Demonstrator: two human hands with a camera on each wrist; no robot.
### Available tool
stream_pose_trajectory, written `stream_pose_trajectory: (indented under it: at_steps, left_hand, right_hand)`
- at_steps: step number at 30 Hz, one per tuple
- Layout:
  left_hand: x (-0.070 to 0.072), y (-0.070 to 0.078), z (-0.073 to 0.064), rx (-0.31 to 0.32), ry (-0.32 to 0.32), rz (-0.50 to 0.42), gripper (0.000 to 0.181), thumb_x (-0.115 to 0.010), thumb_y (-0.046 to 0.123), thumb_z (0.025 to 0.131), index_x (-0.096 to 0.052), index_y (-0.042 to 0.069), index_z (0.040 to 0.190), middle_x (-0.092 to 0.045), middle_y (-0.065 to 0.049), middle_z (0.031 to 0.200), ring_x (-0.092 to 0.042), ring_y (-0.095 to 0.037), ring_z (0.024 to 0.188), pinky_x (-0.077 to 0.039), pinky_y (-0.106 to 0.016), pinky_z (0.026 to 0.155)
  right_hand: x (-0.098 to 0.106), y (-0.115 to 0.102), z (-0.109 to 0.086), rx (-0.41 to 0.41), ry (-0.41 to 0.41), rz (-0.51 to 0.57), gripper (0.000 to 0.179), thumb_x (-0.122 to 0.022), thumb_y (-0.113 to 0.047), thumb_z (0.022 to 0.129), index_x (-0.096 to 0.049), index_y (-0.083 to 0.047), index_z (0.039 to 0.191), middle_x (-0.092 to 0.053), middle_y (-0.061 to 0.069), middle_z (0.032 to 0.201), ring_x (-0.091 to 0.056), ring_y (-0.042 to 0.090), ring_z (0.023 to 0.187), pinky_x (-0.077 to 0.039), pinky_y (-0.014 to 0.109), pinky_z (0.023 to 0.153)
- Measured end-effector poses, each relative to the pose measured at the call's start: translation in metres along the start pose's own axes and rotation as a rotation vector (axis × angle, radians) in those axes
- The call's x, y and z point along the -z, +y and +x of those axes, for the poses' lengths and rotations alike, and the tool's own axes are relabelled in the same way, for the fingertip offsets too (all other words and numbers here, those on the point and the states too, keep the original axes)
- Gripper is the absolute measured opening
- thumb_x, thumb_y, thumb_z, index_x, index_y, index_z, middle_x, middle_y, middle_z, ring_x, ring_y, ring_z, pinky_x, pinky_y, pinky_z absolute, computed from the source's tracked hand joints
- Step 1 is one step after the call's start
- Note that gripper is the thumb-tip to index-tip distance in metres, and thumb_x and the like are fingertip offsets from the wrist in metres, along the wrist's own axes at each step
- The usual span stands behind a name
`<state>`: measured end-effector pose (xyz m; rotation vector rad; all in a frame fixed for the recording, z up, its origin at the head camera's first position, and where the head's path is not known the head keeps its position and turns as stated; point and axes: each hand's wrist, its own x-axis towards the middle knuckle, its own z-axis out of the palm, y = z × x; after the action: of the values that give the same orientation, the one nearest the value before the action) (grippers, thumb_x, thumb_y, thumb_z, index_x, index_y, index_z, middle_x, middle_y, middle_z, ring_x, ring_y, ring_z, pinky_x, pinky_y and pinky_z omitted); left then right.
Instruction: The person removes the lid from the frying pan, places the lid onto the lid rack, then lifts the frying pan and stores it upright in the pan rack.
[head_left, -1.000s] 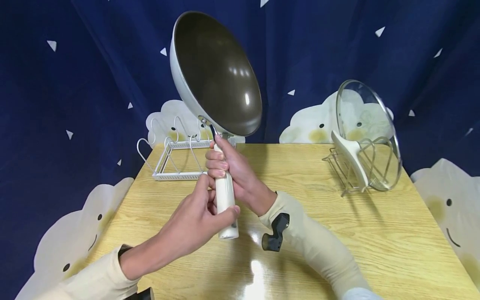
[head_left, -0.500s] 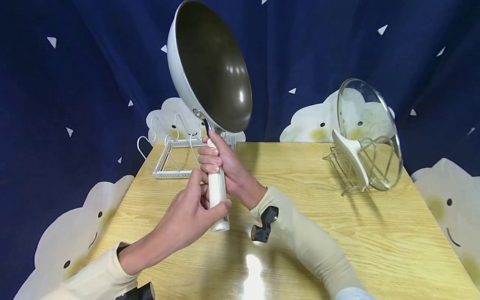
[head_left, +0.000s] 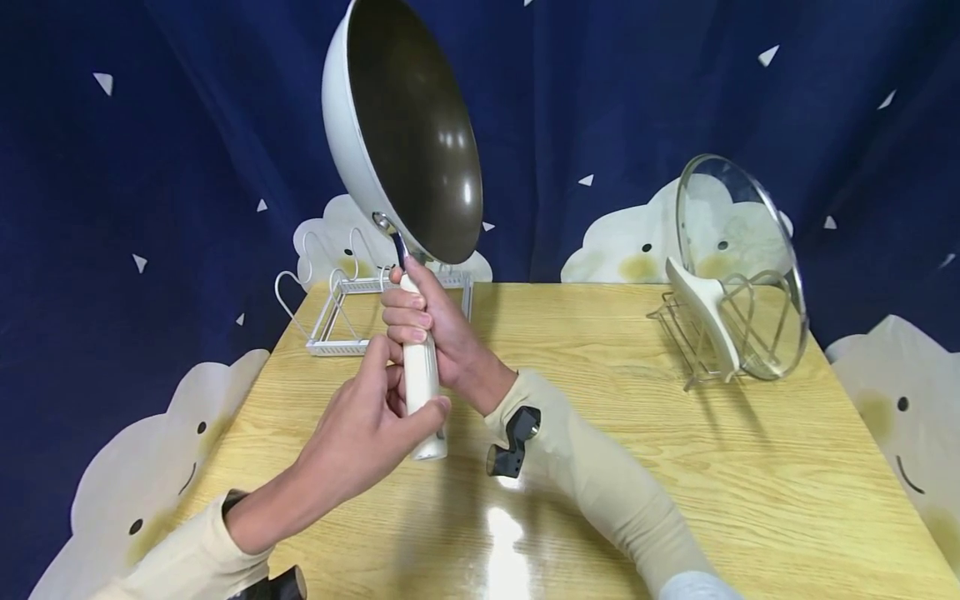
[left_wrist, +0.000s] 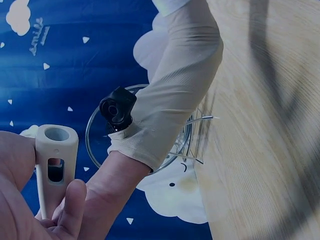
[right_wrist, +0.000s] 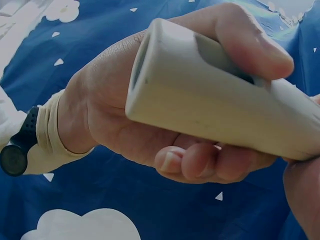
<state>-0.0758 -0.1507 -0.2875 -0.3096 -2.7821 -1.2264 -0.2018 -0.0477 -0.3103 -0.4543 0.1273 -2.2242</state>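
Observation:
A deep frying pan [head_left: 412, 142], white outside and dark brown inside, is held tilted up above the table, its opening turned to the right. My right hand [head_left: 442, 333] grips the upper part of its cream handle [head_left: 420, 375], fingers wrapped round it. Lower down, my left hand [head_left: 360, 433] holds the same handle between thumb and fingers. The handle's hollow end [left_wrist: 44, 155] shows in the left wrist view. In the right wrist view the left thumb [right_wrist: 255, 55] lies along the handle's upper side, with the fingertips below it.
Behind the hands, a white wire rack [head_left: 322, 346] stands on the wooden table [head_left: 600, 500], partly covered by them. At the right, a glass lid [head_left: 776, 242] with a white handle [head_left: 705, 304] leans upright in a metal wire stand [head_left: 686, 358]. A dark blue curtain [head_left: 600, 100] hangs behind.
Both hands and the pan have shifted left, and the pan has risen so that its top passes out of the head view. Both hands keep their hold; the rack and lid stay put.

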Motion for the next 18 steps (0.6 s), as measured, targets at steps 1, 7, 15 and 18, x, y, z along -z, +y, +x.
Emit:
stream_pose_trajectory:
  at_steps: [1,7,15,18]
  left_hand:
    - [0.0,0.0,0.0,-0.003,0.004,0.002,0.041,-0.074,0.02,0.085,-0.044,0.012,0.112,-0.058,0.003,0.07,-0.054,-0.013,0.063,-0.045,-0.027,0.053]
    - [0.003,-0.002,-0.002,-0.011,0.016,0.013,0.04,-0.074,0.021,0.086,-0.044,0.012,0.112,-0.059,0.003,0.07,-0.054,-0.012,0.061,-0.045,-0.027,0.051]
    - [0.005,-0.005,-0.005,-0.002,0.028,0.031,0.041,-0.074,0.021,0.086,-0.044,0.012,0.112,-0.059,0.004,0.07,-0.054,-0.012,0.061,-0.046,-0.027,0.051]
    - [0.006,-0.005,-0.005,-0.001,0.038,0.039,0.041,-0.075,0.022,0.086,-0.044,0.012,0.112,-0.059,0.004,0.07,-0.055,-0.011,0.061,-0.046,-0.027,0.051]
  right_hand:
    - [0.0,0.0,0.0,-0.003,-0.004,0.006,0.039,-0.033,-0.042,0.112,-0.05,-0.014,0.09,-0.042,-0.009,0.057,-0.043,0.002,0.039,-0.035,0.014,0.036]
    - [0.003,0.003,0.004,-0.028,-0.019,0.047,0.04,-0.033,-0.042,0.112,-0.051,-0.014,0.09,-0.043,-0.008,0.057,-0.043,0.004,0.039,-0.036,0.015,0.036]
    - [0.005,0.009,0.009,-0.039,-0.029,0.064,0.041,-0.032,-0.041,0.112,-0.052,-0.013,0.09,-0.044,-0.007,0.057,-0.044,0.004,0.039,-0.036,0.015,0.036]
    - [0.005,0.01,0.01,-0.04,-0.034,0.071,0.041,-0.032,-0.041,0.112,-0.052,-0.013,0.09,-0.044,-0.007,0.057,-0.044,0.004,0.039,-0.036,0.015,0.036]
